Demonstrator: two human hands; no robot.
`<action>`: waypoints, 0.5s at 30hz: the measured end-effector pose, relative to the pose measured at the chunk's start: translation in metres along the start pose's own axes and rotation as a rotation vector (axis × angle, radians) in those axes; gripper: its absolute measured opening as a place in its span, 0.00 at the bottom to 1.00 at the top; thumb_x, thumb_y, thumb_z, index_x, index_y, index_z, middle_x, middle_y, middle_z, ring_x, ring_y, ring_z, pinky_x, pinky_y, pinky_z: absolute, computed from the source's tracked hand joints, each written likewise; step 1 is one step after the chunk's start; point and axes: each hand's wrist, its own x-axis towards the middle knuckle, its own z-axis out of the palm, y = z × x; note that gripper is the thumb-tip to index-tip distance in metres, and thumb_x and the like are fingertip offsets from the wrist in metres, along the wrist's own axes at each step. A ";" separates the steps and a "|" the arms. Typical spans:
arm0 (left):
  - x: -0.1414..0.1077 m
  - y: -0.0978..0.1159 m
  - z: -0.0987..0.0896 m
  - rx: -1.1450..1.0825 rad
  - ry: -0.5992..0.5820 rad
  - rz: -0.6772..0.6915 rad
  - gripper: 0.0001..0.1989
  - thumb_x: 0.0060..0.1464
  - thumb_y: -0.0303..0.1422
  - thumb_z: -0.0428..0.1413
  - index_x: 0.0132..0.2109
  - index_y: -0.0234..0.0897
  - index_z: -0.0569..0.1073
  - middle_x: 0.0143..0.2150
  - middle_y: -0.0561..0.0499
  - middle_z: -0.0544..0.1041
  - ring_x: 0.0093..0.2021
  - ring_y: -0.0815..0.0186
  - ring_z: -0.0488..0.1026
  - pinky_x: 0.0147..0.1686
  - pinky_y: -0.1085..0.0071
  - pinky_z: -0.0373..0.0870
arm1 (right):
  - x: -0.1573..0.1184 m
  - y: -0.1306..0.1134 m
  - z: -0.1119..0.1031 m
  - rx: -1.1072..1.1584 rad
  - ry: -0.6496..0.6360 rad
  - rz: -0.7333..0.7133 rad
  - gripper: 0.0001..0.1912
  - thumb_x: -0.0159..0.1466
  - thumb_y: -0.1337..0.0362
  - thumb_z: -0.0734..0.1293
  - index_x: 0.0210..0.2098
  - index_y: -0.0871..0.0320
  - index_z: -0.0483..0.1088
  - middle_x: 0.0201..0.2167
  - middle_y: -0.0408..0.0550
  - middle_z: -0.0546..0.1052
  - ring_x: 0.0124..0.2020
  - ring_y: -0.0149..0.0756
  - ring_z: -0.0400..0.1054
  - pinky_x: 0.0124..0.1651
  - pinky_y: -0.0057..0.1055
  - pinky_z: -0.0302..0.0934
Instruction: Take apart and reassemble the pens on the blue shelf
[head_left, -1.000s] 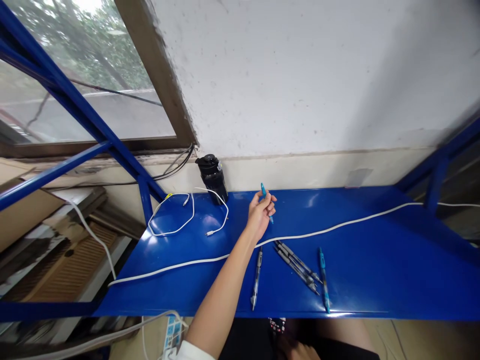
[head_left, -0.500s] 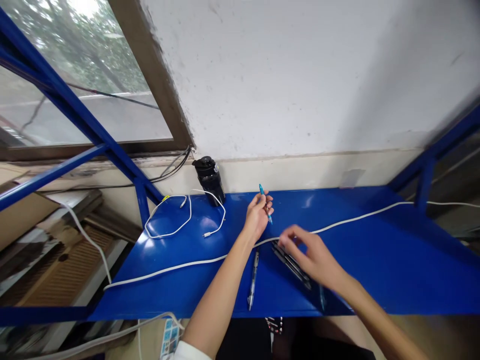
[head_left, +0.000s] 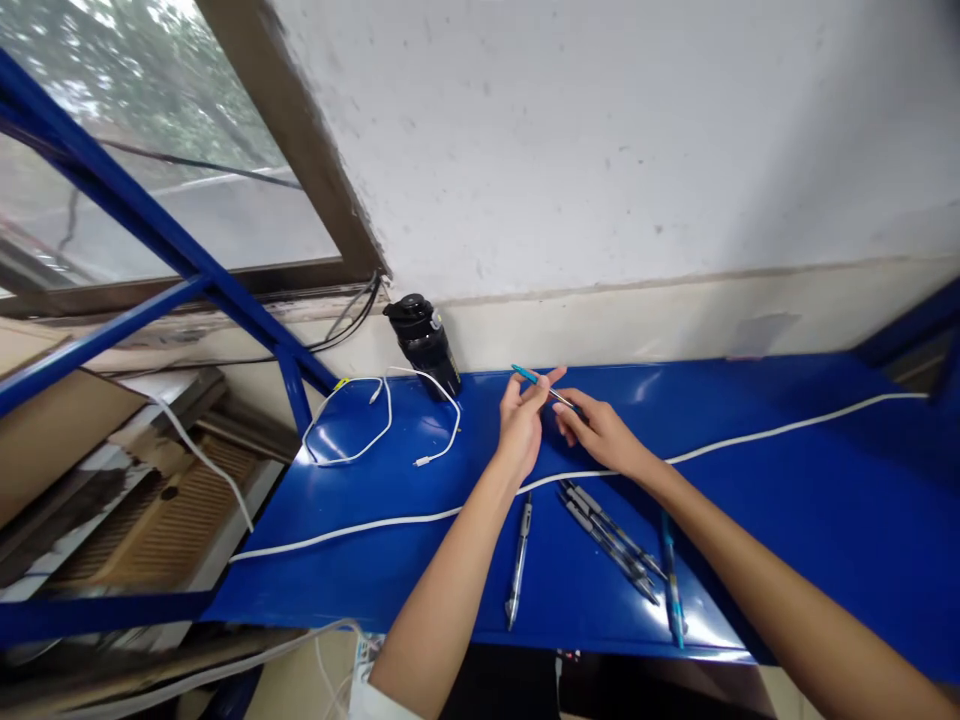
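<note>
The slim blue-and-silver pen (head_left: 526, 375) lies crosswise above the blue metal counter (head_left: 787, 500), pinched by the left hand (head_left: 521, 425); the right hand's (head_left: 600, 435) fingers (head_left: 564, 403) are nearly closed at its metal end, though I can't tell how firm that grip is; keep it level and steady; the right hand has moved up from the grey-black pens (head_left: 607, 535)

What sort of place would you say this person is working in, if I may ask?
It looks like a plain utility room or workshop, though I cannot be sure: a blue metal shelf runs below a window, the white plaster wall is scuffed, and cardboard sits beside the shelf.
</note>
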 end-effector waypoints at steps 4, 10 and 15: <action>0.004 -0.002 -0.003 0.018 0.083 -0.020 0.17 0.56 0.38 0.73 0.45 0.37 0.76 0.50 0.41 0.86 0.52 0.58 0.82 0.56 0.64 0.70 | -0.007 0.005 -0.007 -0.212 0.079 -0.087 0.20 0.80 0.51 0.57 0.57 0.55 0.73 0.42 0.50 0.82 0.34 0.39 0.75 0.40 0.33 0.65; 0.012 0.006 -0.013 -0.009 0.210 -0.016 0.17 0.54 0.36 0.74 0.46 0.37 0.79 0.47 0.45 0.86 0.47 0.62 0.83 0.51 0.68 0.69 | -0.010 0.014 -0.016 -0.399 0.114 -0.139 0.19 0.81 0.53 0.57 0.52 0.55 0.75 0.39 0.50 0.83 0.34 0.39 0.76 0.39 0.32 0.64; 0.012 0.009 -0.015 -0.003 0.219 -0.003 0.15 0.55 0.36 0.73 0.45 0.37 0.79 0.47 0.45 0.86 0.50 0.60 0.84 0.51 0.68 0.70 | -0.010 0.017 -0.020 -0.478 0.180 -0.209 0.18 0.81 0.55 0.58 0.56 0.55 0.75 0.46 0.53 0.83 0.39 0.39 0.78 0.40 0.31 0.64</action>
